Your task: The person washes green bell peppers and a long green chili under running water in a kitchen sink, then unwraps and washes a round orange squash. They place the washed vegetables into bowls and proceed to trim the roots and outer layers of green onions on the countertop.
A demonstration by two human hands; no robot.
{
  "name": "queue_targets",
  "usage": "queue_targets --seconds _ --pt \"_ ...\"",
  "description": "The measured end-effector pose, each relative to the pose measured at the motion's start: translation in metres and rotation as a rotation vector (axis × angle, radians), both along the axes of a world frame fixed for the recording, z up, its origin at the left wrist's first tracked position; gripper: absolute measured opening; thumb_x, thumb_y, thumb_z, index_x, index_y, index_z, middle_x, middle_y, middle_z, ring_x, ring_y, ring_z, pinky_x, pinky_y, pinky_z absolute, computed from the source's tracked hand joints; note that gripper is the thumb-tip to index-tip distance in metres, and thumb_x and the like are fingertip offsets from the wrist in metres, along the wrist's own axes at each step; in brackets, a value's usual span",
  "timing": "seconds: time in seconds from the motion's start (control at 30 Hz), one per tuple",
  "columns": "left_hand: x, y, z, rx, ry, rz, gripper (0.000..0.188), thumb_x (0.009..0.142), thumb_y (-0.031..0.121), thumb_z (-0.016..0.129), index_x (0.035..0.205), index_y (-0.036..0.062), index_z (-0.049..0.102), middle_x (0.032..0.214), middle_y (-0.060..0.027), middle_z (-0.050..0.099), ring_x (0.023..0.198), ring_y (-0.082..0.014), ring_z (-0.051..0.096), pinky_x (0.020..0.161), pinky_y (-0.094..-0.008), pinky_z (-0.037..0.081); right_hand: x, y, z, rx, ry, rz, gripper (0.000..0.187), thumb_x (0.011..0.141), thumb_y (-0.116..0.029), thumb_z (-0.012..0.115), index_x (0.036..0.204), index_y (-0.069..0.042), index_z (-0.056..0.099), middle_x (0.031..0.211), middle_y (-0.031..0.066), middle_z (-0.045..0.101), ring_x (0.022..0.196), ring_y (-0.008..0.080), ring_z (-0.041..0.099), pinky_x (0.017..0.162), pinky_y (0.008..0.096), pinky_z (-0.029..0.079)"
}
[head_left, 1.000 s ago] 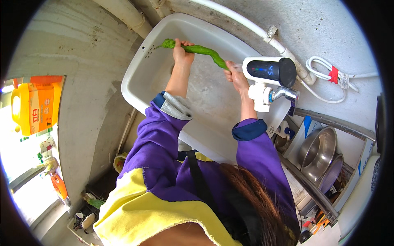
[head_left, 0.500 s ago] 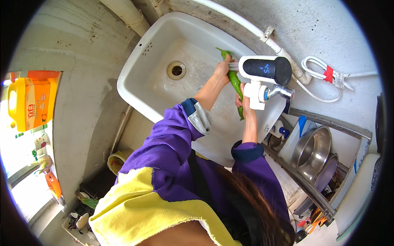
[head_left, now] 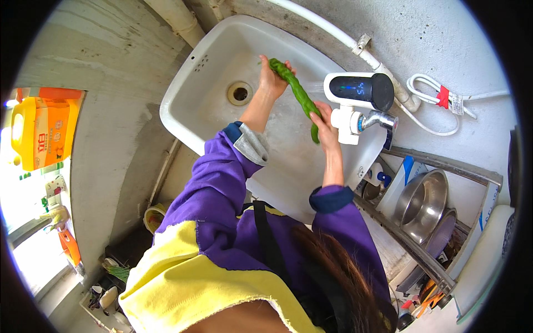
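Note:
A long, wrinkled green chili pepper (head_left: 303,100) slants over the white sink (head_left: 191,125), held between both my hands. My left hand (head_left: 271,83) grips its upper end, with fingers showing on either side of it. Lower down, my right hand (head_left: 326,123) is closed around the pepper, and the narrow tip sticks out below the fingers. The white and black electric faucet (head_left: 355,90) stands just right of the pepper. From its spout, water (head_left: 315,87) runs toward the pepper's middle.
The drain (head_left: 240,93) is left of my left hand. A metal shelf rack (head_left: 411,238) with steel bowls (head_left: 423,202) stands right of the sink. A white pipe (head_left: 322,25) and a coiled cable (head_left: 433,91) run along the wall. A yellow-orange jug (head_left: 41,133) is at far left.
Both hands have moved the pepper leftward and up, away from under the spout. My left hand has shifted toward the drain, and more of the pepper shows.

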State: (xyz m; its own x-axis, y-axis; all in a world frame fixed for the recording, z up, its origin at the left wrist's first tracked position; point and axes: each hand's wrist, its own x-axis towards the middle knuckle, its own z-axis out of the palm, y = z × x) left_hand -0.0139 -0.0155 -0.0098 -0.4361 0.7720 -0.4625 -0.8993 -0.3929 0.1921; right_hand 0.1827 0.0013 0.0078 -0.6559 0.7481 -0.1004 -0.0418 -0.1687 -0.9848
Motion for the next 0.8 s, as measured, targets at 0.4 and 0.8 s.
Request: queue_targets --seconds 0.4,0.8 --pt "-0.018 -0.034 0.060 -0.384 0.336 -0.319 0.036 0.085 0.003 0.046 0.116 0.0123 0.030 0.109 -0.0078 0.048 0.100 -0.0250 0.050 0.081 -0.0635 0.038 0.040 -0.009 0.013 -0.522 0.005 -0.511 0.045 0.087 -0.032 0.042 0.118 -0.001 0.041 0.104 0.0168 0.055 0.096 0.0235 0.052 0.079 0.0333 0.044" --pt "-0.039 -0.092 0.115 -0.344 0.402 -0.330 0.027 0.084 0.004 0.046 0.109 0.0093 0.035 0.102 -0.0087 0.047 0.099 -0.0237 0.050 0.078 -0.0663 0.036 0.079 -0.023 0.152 0.460 -0.461 -0.758 0.059 0.091 -0.043 0.025 0.080 0.007 0.055 0.064 0.0114 0.061 0.050 0.0159 0.057 0.041 0.0222 0.035"
